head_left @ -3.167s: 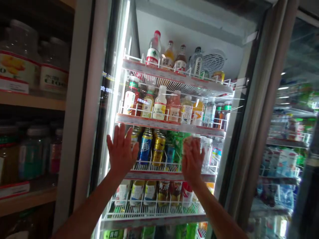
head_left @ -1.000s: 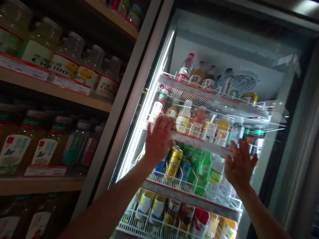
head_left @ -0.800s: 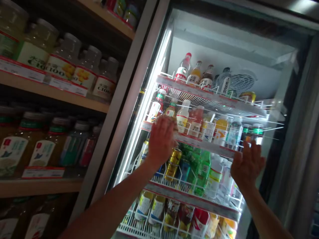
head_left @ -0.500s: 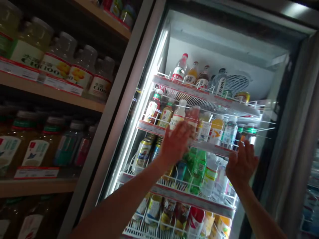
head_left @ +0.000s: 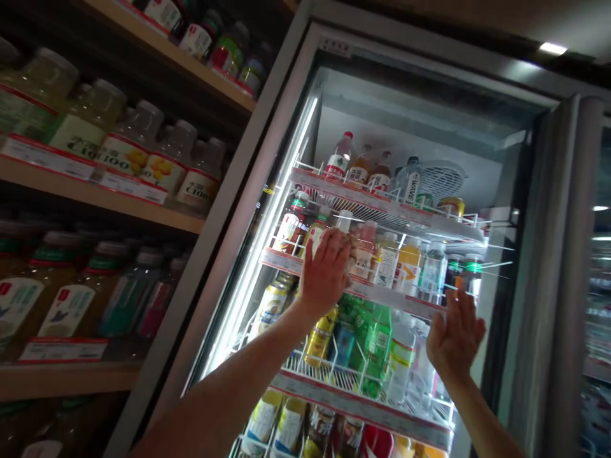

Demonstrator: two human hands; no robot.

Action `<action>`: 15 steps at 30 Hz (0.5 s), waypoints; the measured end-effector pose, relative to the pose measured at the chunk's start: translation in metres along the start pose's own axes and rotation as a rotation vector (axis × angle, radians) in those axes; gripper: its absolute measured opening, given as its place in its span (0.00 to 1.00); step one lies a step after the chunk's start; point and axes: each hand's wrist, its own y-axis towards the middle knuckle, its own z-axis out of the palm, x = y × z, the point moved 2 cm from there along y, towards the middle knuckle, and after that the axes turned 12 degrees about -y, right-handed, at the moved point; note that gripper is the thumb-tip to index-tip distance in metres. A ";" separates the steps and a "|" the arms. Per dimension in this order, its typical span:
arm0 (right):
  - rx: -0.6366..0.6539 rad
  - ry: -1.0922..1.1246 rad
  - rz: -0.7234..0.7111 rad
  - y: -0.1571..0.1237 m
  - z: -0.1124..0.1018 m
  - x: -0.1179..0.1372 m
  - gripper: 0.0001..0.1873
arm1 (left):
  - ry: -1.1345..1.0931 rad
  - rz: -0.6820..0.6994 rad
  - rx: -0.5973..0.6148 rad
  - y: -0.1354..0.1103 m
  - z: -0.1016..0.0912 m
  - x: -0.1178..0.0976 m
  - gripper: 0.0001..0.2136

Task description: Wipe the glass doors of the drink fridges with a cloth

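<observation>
My left hand (head_left: pixel 327 270) is stretched out flat, palm away from me, in front of the second shelf of a lit drinks fridge (head_left: pixel 434 83). It hides part of a white-capped bottle (head_left: pixel 344 219) and is close to a pink-red bottle (head_left: pixel 363 248). Farther right, my right hand (head_left: pixel 456 334) is raised with its fingers extended, below a green-capped bottle (head_left: pixel 472 267). Both hands hold nothing. Whether either palm touches the fridge's glass I cannot tell. Green bottles (head_left: pixel 379 337) and a gold can (head_left: pixel 319 337) stand on the shelf between my forearms.
On the left, wooden shelves (head_left: pixel 95 178) carry rows of bottled drinks with price labels. A grey frame (head_left: pixel 224 210) separates them from the fridge. Along the fridge's right side runs a tall metal upright (head_left: pixel 548 273), with another lit case (head_left: pixel 599 280) beyond it.
The view has shifted, showing more above the fridge. My left hand stays flat before the second shelf and looks sharper. My right hand remains raised, its fingers still extended.
</observation>
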 end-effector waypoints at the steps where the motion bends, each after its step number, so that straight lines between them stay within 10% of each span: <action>1: -0.004 0.002 0.000 0.000 0.000 0.000 0.28 | -0.004 0.088 0.011 -0.003 0.003 -0.006 0.23; 5: 0.016 0.003 0.004 -0.001 0.003 -0.001 0.28 | -0.014 0.395 0.086 -0.018 0.015 -0.020 0.22; 11: 0.011 -0.012 -0.019 -0.005 0.003 0.000 0.29 | 0.100 -0.162 -0.089 0.025 -0.026 0.055 0.24; 15: 0.021 -0.027 -0.066 0.020 0.002 0.004 0.30 | 0.070 0.109 -0.030 0.010 -0.012 0.024 0.22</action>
